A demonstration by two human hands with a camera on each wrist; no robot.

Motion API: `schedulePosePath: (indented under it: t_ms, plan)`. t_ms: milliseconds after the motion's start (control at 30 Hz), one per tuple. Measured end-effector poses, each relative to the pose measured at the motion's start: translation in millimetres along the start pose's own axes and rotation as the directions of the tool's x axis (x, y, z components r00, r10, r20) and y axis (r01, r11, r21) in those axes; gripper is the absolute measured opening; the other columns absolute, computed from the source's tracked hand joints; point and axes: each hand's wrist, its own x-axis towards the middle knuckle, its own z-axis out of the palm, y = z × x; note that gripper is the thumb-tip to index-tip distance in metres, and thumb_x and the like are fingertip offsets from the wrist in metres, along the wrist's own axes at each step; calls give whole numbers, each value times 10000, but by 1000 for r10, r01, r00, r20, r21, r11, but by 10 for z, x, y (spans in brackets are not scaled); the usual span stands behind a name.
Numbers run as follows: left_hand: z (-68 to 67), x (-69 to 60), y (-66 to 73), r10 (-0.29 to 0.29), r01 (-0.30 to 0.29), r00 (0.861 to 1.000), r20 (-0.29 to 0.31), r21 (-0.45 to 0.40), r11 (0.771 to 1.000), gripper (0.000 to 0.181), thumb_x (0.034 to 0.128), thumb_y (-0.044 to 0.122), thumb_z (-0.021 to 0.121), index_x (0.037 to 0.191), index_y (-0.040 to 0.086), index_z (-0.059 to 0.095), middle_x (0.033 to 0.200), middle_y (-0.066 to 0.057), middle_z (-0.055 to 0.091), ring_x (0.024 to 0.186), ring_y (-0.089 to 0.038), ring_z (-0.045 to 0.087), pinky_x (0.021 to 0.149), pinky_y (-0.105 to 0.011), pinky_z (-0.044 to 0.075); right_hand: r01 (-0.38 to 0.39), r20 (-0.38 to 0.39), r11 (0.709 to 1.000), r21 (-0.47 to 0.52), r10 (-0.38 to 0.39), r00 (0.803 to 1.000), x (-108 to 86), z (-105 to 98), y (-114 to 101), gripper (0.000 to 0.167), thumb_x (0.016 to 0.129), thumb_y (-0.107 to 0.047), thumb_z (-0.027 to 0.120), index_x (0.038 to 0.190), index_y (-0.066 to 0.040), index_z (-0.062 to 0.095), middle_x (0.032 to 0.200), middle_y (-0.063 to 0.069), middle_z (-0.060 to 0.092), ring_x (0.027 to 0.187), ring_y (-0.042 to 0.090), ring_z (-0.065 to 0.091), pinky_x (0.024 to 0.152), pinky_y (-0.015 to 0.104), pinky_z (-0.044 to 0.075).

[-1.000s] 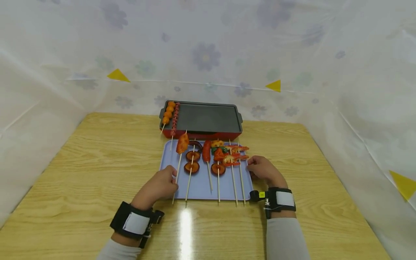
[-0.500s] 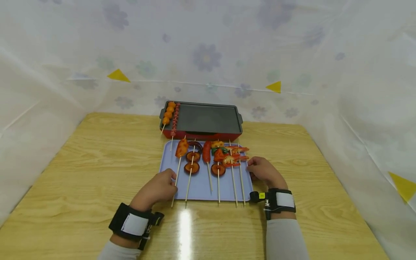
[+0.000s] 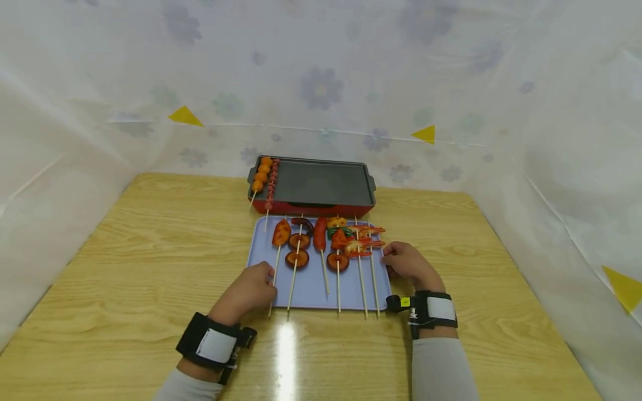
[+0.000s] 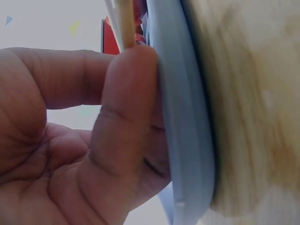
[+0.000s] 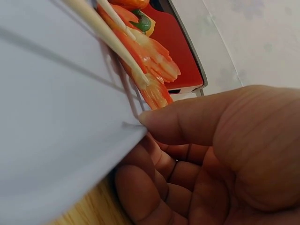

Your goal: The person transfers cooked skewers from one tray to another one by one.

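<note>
A lavender tray (image 3: 308, 289) lies on the table with several food skewers across it. At its left side my left hand (image 3: 248, 289) pinches the stick of a chicken-wing-like skewer (image 3: 282, 233) between thumb and finger. In the left wrist view, the thumb tip (image 4: 133, 70) covers part of the stick, close to the tray's rim. My right hand (image 3: 406, 260) grips the tray's right edge, thumb on top and fingers beneath. Beside that hand are shrimp skewers (image 3: 365, 245). Mushroom slices (image 3: 297, 259), a sausage skewer (image 3: 320, 234) and a mixed skewer (image 3: 338, 239) lie between the hands.
Behind the tray stands a red and dark grey griddle (image 3: 321, 181). On its left end are a skewer of orange balls (image 3: 261, 175) and a thin reddish skewer (image 3: 272, 184). A floral sheet (image 3: 321, 89) hangs around the wooden table (image 3: 165, 250).
The chicken-wing-like skewer has come nearer to me, from the tray's far edge down beside the mushroom skewer. The left hand shifted slightly with it; the right hand kept its place on the tray.
</note>
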Motion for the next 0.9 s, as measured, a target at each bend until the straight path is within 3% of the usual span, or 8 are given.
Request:
schedulePosePath:
  t_ms: [433,733,833,900]
  plan:
    - [51,38,17,-30,30,1000,-8,29,999,156,760,-11,615,909,-7,572,758,-74,535,620,-198,490,527,-288,368,-1,-12,1000,2,2,1000,16,-15,14,130,955,-73,563,1044,22,563,888,100,573,722,186,557,620,294,479]
    - [32,7,55,-75,75,997,2,27,997,187,889,147,640,963,-19,599,769,-86,550,624,-202,508,521,-296,382,2,-6,1000,2,-2,1000,16,-7,19,128,956,-81,567,1034,21,572,881,102,562,731,200,547,627,305,475]
    - [21,-5,64,-69,70,997,-32,39,997,253,917,196,647,1007,-38,613,754,-82,554,624,-203,515,524,-303,392,6,-1,1000,7,-6,1000,12,-6,21,123,959,-81,564,1028,21,572,877,101,555,735,206,540,632,313,471]
    - [19,2,61,-30,34,995,-97,41,999,249,918,194,655,1014,-33,621,748,-80,556,636,-207,521,543,-312,400,7,2,1000,7,-7,1000,11,-6,23,119,963,-83,559,1024,19,574,879,103,545,742,214,531,637,317,468]
